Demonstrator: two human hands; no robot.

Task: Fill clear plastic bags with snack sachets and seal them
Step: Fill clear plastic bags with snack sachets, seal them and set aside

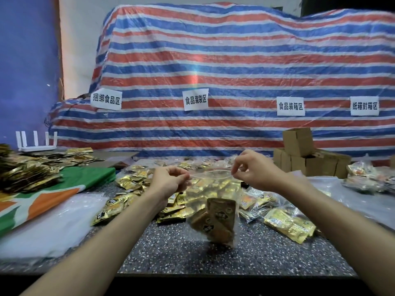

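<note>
Both hands are raised over the middle of the counter [171, 248] and hold one clear plastic bag [210, 189] by its top strip. The left hand [168, 181] has its fingers curled in, and thumb and forefinger pinch the left end of the strip. The right hand [254, 169] pinches the right end between thumb and forefinger, with its other fingers bent loosely above. The strip is stretched nearly level between the two grips.

The bag hangs down from the hands toward the near edge of the counter. Brown and gold snack sachets [218, 221] lie in its lower part. Whether its bottom touches the speckled surface cannot be told.

Loose gold sachets [132, 182] are heaped on the counter behind and beside the bag, and more lie toward the right edge. Cardboard boxes [299, 154] stand stacked at the far right corner. A green, orange and white sheet [64, 189] covers the left side. A striped tarp [213, 60] hangs behind the far edge.
</note>
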